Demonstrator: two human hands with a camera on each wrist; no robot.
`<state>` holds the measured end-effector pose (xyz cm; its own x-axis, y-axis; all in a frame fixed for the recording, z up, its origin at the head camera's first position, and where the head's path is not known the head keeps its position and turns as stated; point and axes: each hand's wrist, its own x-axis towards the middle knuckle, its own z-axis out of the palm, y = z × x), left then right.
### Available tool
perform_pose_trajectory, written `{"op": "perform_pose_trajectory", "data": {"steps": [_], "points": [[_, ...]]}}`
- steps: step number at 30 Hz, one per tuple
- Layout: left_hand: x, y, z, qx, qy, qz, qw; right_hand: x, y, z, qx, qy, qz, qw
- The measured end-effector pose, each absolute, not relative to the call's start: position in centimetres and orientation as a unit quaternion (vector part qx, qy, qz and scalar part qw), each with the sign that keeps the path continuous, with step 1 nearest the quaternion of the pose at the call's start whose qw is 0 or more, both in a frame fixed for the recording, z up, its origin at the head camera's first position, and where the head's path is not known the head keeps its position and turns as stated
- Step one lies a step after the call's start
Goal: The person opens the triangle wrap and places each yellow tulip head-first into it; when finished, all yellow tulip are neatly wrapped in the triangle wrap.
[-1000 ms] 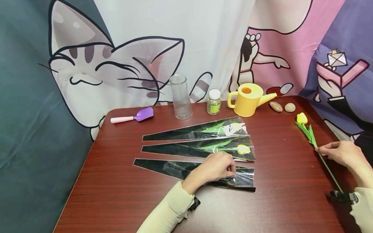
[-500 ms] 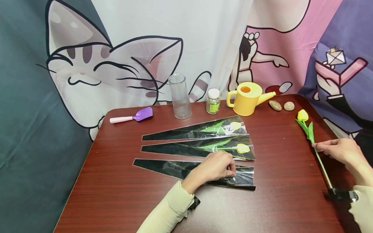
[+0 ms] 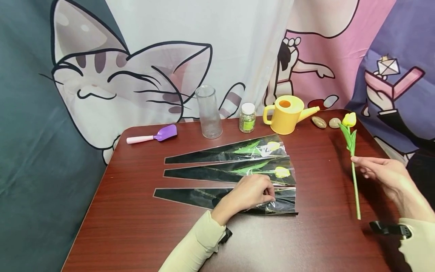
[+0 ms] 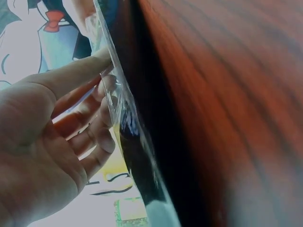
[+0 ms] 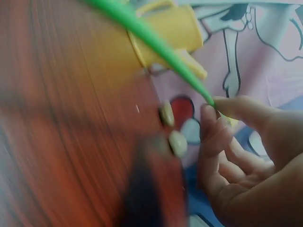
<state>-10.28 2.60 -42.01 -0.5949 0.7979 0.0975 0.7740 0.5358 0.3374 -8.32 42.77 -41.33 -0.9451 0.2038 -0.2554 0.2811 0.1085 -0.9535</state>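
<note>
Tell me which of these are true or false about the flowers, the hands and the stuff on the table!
1. The right hand pinches the stem of a yellow tulip. True.
2. The left hand rests on the watering can. False: it holds the nearest plastic sleeve; the yellow watering can stands far from it at the back of the table.
3. Two of the sleeves have a tulip inside. True: the two farther sleeves each show one.
4. The glass vase has flowers in it. False: it stands upright with no flowers in it.
5. The purple scoop lies right of the watering can. False: it lies far to its left.
</note>
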Motion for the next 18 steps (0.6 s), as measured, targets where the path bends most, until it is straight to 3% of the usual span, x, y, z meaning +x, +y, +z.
{"op": "perform_pose_trajectory", "data": {"steps": [6, 18], "points": [[-10.6, 2.2, -41.6, 0.425, 0.879, 0.212, 0.030, -8.1, 40.1, -41.6, 0.161, 0.536, -0.828, 0.026], [-11.1, 1.6, -41.0, 0.396, 0.887, 0.238, 0.010, -7.8, 35.9, -42.0, 0.220, 0.344, -0.908, -0.091]]}}
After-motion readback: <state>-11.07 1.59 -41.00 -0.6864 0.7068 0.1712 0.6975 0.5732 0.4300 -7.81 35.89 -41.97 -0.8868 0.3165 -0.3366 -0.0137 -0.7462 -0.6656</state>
